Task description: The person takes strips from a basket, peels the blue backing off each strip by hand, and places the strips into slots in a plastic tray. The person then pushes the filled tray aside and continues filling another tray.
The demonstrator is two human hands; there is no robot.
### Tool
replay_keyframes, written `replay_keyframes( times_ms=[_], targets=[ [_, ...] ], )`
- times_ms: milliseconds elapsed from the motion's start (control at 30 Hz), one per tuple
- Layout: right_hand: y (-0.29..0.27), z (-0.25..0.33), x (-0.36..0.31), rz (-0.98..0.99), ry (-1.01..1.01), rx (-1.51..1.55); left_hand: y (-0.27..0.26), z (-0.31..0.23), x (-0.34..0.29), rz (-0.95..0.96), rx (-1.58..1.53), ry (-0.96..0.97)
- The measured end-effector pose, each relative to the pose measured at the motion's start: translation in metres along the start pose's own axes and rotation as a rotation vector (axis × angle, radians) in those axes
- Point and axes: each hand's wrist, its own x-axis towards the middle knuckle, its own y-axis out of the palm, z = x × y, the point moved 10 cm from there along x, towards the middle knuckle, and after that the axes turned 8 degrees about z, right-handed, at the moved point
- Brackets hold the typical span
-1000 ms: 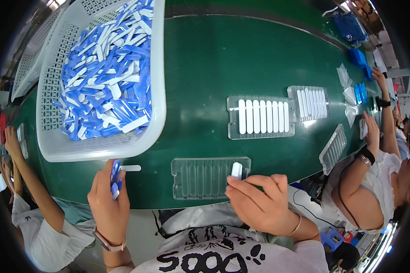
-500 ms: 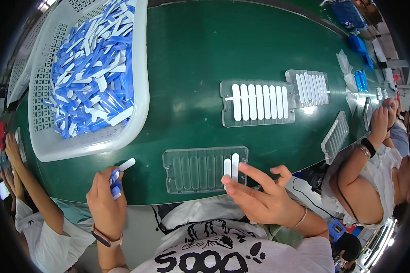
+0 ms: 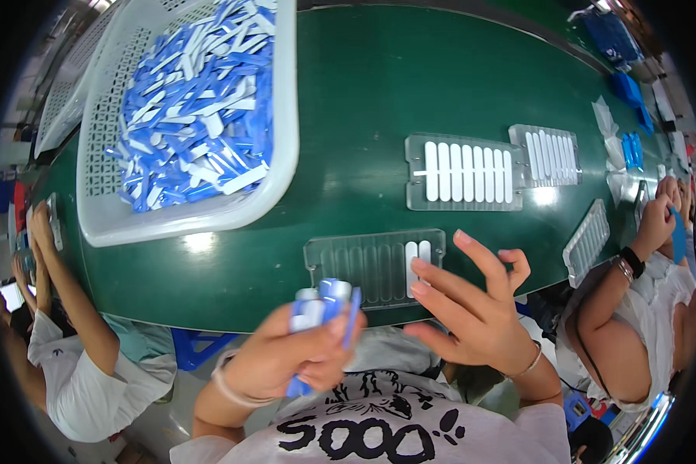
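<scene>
My left hand (image 3: 290,352) is closed around a small bunch of blue and white strips (image 3: 321,303), held at the table's near edge. A clear slotted tray (image 3: 348,271) lies just beyond it. Two white round-ended strips (image 3: 412,267) fill slots at the tray's right end, while the other slots look bare. Over that end hovers my right hand (image 3: 483,317), its fingers spread and nothing between them. The index and middle fingertips are close to the white strips; whether they touch cannot be made out.
A white basket (image 3: 284,155) heaped with blue and white strips stands at the left. Farther back lie two clear trays (image 3: 416,185) filled with white strips. Another clear tray (image 3: 588,243) sits at the right, near a co-worker's hands (image 3: 659,216). Another person's arm (image 3: 77,286) is at the left.
My left hand has moved right and toward me with its strips, now in front of the tray. My right hand has lifted slightly off the two white strips. The whole view has shifted.
</scene>
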Motion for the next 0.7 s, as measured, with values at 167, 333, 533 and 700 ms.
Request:
replay_keyframes(
  times_ms=[167,333,533,700],
  targets=[
    [-0.016,-0.013,0.023,-0.140,0.073,0.777,0.050,0.042,0.011,0.612,-0.490,-0.268],
    [0.007,-0.008,0.052,0.045,0.040,1.165,0.056,0.048,0.013,0.585,-0.456,-0.288],
    [0.004,-0.023,0.038,-0.004,0.161,1.102,0.005,-0.017,0.007,-0.226,0.540,0.377],
    [0.011,-0.030,0.028,-0.090,0.274,1.156,0.006,-0.039,-0.005,-0.369,0.884,0.657]
  ],
)
